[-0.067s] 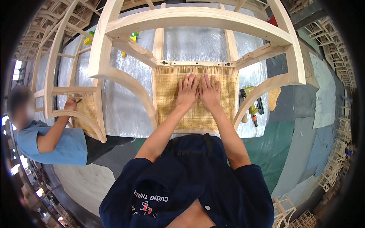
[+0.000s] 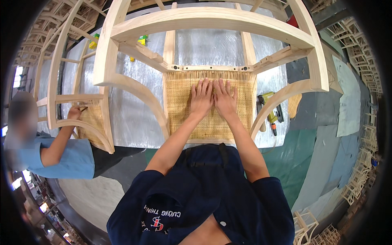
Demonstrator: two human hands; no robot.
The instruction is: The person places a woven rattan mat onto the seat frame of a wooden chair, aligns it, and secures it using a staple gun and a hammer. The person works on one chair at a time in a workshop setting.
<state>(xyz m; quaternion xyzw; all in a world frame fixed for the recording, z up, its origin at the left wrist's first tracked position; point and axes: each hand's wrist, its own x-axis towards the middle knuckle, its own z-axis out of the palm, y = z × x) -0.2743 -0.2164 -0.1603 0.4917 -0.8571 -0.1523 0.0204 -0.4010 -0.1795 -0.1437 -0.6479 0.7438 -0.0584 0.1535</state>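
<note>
A pale wooden chair frame stands in front of me, with a woven cane panel across its back. My left hand lies flat on the cane, fingers stretched toward the far rail. Beside it, my right hand is pressed flat too, the two almost touching at the middle of the panel. Neither holds anything. Loose strand ends show along the panel's far edge, just beyond my fingertips.
Right of the panel lie a green nail gun with a hose and a scrap of cane. At left, a co-worker in a blue shirt handles another chair frame. Small green-yellow boxes sit at the far left on the plastic-covered table.
My hands stay flat in the same place on the cane. The co-worker at left has shifted very slightly.
</note>
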